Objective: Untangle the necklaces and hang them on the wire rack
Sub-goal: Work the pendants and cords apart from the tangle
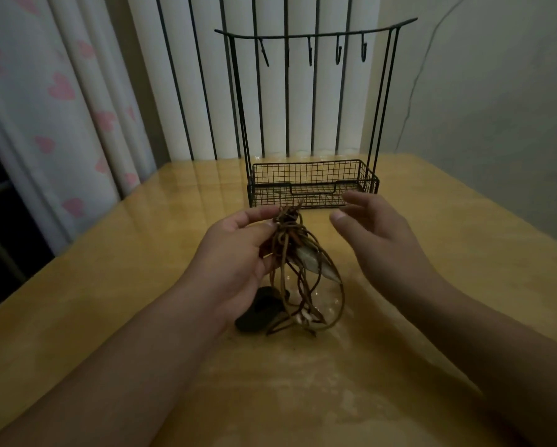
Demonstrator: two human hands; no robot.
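Note:
A tangle of brown cord necklaces (298,253) hangs from my left hand (238,253), which pinches the knotted top between thumb and fingers. A pale shell-like pendant (315,262) dangles in the bundle, and a dark pendant (259,309) rests on the table beneath it. The cords' lower loops touch the tabletop. My right hand (377,237) hovers just to the right of the tangle, fingers relaxed and holding nothing. Behind both hands stands the black wire rack (312,185), with a basket base and a top bar carrying several bare hooks (338,53).
The yellow glossy table (431,285) extends around the hands. A radiator-like row of white vertical slats is behind the rack. A curtain with pink hearts (61,91) hangs at the left, and a plain wall is at the right.

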